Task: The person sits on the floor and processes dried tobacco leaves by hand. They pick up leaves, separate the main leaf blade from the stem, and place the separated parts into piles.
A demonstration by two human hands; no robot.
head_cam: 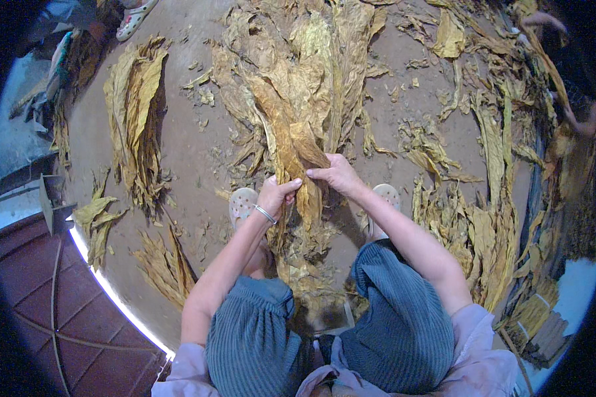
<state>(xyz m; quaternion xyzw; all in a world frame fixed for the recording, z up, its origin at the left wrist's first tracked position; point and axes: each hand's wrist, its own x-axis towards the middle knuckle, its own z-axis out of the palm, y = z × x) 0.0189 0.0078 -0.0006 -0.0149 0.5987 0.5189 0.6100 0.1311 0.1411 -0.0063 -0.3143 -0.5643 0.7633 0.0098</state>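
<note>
My left hand (276,194), with a silver bangle at its wrist, grips a small bunch of dried yellow-brown leaves (284,144), which look like cured tobacco. Its thumb presses across the lower part of the bunch. Just to the right, my right hand (338,173) pinches a folded brown leaf (308,144) between thumb and fingers. That leaf lies against the bunch. Beyond both hands spreads a large heap of dried leaves (308,64) on the floor. Leaf ends hang below my left hand, over scraps between my feet.
Leaf piles lie at the left (134,119), lower left (164,263) and right (472,233). Crumbled bits litter the brown floor (193,124). A dark red metal door (79,297) stands lower left. Another person's clog (135,20) shows at the top; another person's arm (551,22) is at the upper right.
</note>
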